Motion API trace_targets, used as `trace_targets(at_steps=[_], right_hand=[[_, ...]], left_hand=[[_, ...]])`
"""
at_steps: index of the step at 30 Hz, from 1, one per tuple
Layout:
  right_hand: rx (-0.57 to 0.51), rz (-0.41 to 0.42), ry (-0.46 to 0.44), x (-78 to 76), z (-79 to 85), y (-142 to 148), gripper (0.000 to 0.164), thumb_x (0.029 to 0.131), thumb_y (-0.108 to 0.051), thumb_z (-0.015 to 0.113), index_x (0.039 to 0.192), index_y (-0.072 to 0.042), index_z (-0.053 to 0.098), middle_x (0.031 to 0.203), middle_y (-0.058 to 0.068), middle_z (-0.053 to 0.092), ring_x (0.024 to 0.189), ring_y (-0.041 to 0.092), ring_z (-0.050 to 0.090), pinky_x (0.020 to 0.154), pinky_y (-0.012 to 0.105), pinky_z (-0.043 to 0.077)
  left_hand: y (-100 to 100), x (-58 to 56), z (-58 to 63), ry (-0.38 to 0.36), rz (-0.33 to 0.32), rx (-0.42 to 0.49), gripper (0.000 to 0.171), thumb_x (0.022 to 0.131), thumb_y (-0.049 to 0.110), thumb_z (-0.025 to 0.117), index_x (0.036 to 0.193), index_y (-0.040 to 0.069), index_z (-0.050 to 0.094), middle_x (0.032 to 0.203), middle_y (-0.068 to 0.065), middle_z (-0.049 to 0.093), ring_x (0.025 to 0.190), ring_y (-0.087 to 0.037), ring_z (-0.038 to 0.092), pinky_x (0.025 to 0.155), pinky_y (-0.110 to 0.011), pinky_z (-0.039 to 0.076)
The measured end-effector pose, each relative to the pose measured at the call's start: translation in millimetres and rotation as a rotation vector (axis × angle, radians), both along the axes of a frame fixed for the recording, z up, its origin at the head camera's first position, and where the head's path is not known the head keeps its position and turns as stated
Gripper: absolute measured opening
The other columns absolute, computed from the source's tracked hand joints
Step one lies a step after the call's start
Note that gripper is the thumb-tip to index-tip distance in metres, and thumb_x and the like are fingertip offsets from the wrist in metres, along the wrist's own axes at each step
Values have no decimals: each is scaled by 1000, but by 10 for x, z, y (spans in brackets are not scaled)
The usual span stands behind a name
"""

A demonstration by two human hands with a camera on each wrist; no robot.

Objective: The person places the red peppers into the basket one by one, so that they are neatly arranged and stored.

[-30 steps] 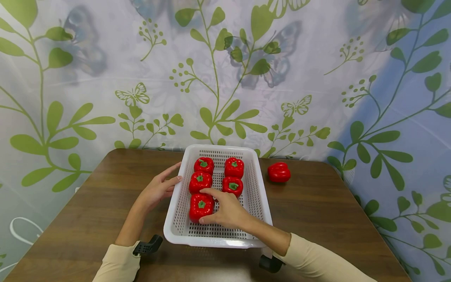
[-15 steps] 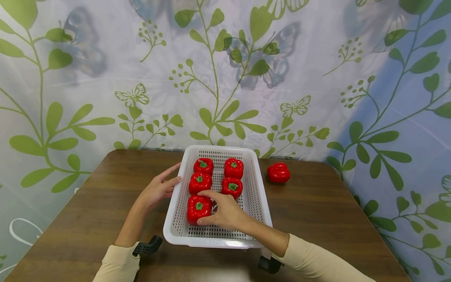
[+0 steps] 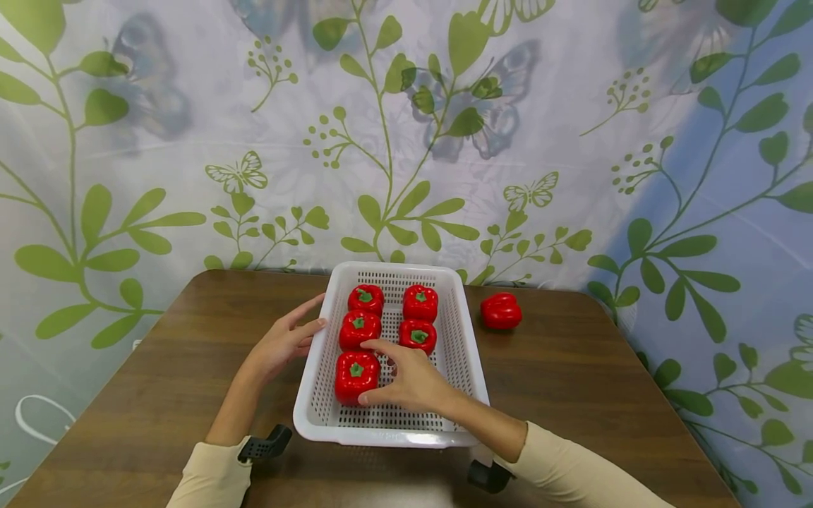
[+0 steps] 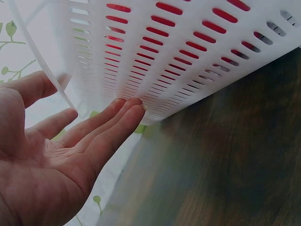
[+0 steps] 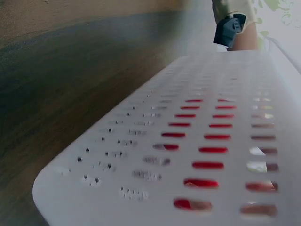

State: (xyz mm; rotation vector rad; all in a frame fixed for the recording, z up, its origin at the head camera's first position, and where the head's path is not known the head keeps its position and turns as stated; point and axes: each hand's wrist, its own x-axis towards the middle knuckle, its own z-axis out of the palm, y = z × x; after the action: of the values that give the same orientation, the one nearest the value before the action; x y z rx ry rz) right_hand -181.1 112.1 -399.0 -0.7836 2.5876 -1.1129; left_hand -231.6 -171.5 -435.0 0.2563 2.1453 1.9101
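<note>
A white perforated plastic basket (image 3: 473, 346) holds several red bell peppers with green stems, standing upright in two columns. Over the nearest bell pepper (image 3: 357, 379) of the left column, my right hand (image 3: 413, 377) has its thumb and index finger spread at the pepper's right side; the other fingers are mostly hidden. My left hand (image 3: 284, 343) rests against the basket's left wall, its fingers extended. In the left wrist view, fingertips (image 4: 134, 106) meet the slotted outer wall and the thumb is near the rim. From the right wrist view, red shows through the basket's slots, and the right hand is mostly hidden.
One more bell pepper (image 3: 500, 311) lies on its side on the brown wooden table (image 3: 571, 395), right of the basket. A curtain (image 3: 394, 127) printed with leaves and butterflies hangs behind the table. Black wrist devices (image 3: 265, 444) are on both forearms.
The nearest pepper has shifted slightly left inside the basket. My right hand then eased back to the right, its fingers loosening from that pepper. My left hand stays at the basket's side.
</note>
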Motion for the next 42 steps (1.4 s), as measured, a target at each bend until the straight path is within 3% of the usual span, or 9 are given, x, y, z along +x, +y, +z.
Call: trace_targets(at_steps=[12, 17, 25, 31, 42], right_hand=[[-53, -68, -27, -53, 125, 301, 76, 79, -35, 86, 146, -21, 53, 132, 10, 64, 112, 34, 61, 86, 40, 58], [-51, -158, -13, -73, 233, 469, 71, 80, -39, 86, 143, -24, 57, 132, 11, 65, 110, 32, 62, 84, 40, 58], [-73, -297, 64, -148, 421, 771, 62, 84, -40, 82, 139, -23, 61, 129, 10, 68, 111, 32, 66, 92, 44, 59], [-87, -381, 129, -233, 452, 979, 60, 87, -43, 79, 140, -24, 60, 129, 13, 68, 112, 34, 68, 95, 48, 58], [-139, -516, 228, -351, 415, 1225, 42, 94, -26, 73, 134, -19, 64, 120, 14, 71, 103, 35, 70, 81, 46, 61]], left_hand=[[-13, 8, 10, 8, -9, 12, 65, 104, 35, 58, 161, 27, 28, 152, -25, 46, 126, -44, 61, 96, -52, 57], [-12, 1, 5, 8, -13, 20, 65, 104, 34, 58, 161, 27, 28, 152, -25, 46, 126, -45, 60, 96, -53, 57], [-12, 2, 14, 13, -18, 23, 65, 104, 34, 57, 162, 26, 28, 153, -25, 45, 127, -45, 60, 96, -53, 56], [-7, -11, 14, 14, -21, 30, 64, 104, 33, 57, 161, 26, 28, 152, -25, 46, 126, -44, 60, 96, -51, 57], [-6, -25, 12, 11, -25, 44, 64, 104, 33, 58, 161, 26, 29, 151, -25, 47, 126, -44, 61, 95, -51, 57]])
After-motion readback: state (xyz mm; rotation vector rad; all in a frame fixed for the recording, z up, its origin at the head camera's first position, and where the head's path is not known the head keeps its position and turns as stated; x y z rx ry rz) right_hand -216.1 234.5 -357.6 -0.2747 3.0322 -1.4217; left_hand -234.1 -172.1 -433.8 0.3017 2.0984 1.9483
